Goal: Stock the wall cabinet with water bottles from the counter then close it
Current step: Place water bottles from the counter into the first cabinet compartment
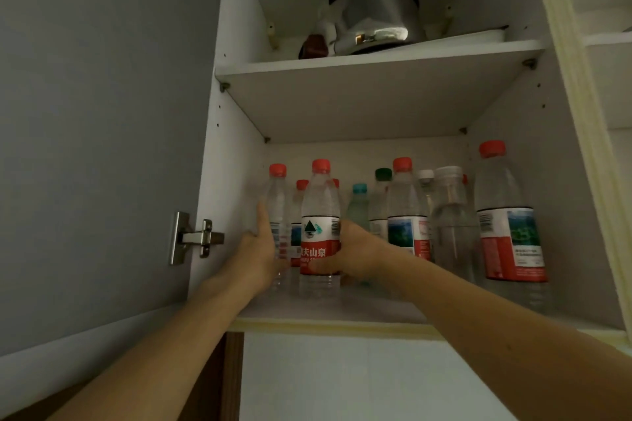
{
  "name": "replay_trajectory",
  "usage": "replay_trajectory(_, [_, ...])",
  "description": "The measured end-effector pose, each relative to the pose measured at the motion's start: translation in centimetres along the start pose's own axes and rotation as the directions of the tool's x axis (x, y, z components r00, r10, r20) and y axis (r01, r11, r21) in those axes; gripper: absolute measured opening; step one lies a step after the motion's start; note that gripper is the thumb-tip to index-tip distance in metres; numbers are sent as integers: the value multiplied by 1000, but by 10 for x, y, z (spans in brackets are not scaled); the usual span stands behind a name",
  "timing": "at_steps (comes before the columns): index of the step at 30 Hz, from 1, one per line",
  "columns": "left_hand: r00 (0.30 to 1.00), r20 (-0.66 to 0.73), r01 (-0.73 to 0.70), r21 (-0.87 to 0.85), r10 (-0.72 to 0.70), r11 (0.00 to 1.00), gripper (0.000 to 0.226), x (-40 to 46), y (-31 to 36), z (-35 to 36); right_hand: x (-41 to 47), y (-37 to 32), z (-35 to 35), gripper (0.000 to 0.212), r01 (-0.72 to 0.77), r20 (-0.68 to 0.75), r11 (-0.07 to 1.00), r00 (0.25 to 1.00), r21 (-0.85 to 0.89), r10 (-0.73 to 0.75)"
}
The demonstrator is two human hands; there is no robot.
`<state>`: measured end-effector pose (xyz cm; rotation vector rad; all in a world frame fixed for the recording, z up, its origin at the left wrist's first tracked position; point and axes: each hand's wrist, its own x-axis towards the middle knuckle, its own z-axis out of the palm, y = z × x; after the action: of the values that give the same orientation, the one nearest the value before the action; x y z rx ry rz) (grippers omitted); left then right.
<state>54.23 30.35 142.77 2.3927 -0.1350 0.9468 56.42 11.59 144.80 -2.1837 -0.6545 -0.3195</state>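
Observation:
The wall cabinet stands open, and its lower shelf (342,313) holds several water bottles with red, green, teal and white caps. My right hand (355,251) grips a red-capped bottle with a red and white label (319,215), upright near the shelf's front left. My left hand (261,249) holds a second red-capped bottle (277,202) at the far left, beside the cabinet's side wall. A large red-labelled bottle (506,225) stands at the right end.
The grey cabinet door (102,130) is swung open to the left on its metal hinge (195,237). On the upper shelf (376,60) sits a steel kettle (376,17) with a small brown object beside it. White wall lies below the cabinet.

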Motion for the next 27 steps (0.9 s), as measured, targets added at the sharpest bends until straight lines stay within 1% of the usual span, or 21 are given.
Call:
replay_trajectory(3, [1000, 24, -7, 141, 4, 990, 124, 6, -6, 2, 15, -6, 1, 67, -79, 50, 996, 996, -32, 80])
replay_trajectory(7, [997, 46, -68, 344, 55, 937, 121, 6, -4, -8, 30, -12, 3, 64, -111, 100, 992, 988, -60, 117])
replay_trajectory(11, [993, -44, -74, 482, 109, 873, 123, 16, 21, -29, 40, -6, 9, 65, -112, 108, 994, 988, -15, 112])
replay_trajectory(13, [993, -64, -58, 488, 102, 871, 125, 29, 35, -39, 43, -3, 10, 65, -103, 114, 995, 988, 10, 101])
replay_trajectory(14, [996, -45, -47, 480, 77, 876, 128, 36, 41, -44, 44, -1, 10, 64, -98, 118, 995, 988, 17, 95])
replay_trajectory(17, [995, 97, -45, 513, -6, 857, 138, 53, 48, -57, 45, 3, 12, 62, -77, 126, 996, 989, 33, 72])
replay_trajectory(19, [985, 170, -58, 518, -37, 854, 138, 59, 46, -60, 45, 4, 13, 58, -59, 126, 998, 991, 31, 55])
replay_trajectory(21, [982, 183, -60, 536, -46, 842, 136, 62, 44, -60, 45, 4, 13, 51, -48, 123, 999, 991, 25, 45])
replay_trajectory(23, [984, 170, -58, 562, -46, 825, 136, 64, 43, -59, 44, 3, 14, 49, -46, 126, 999, 991, 24, 42])
replay_trajectory(27, [986, 154, -48, 609, -59, 791, 134, 69, 42, -65, 44, -2, 20, 59, -42, 115, 999, 992, -14, 44])
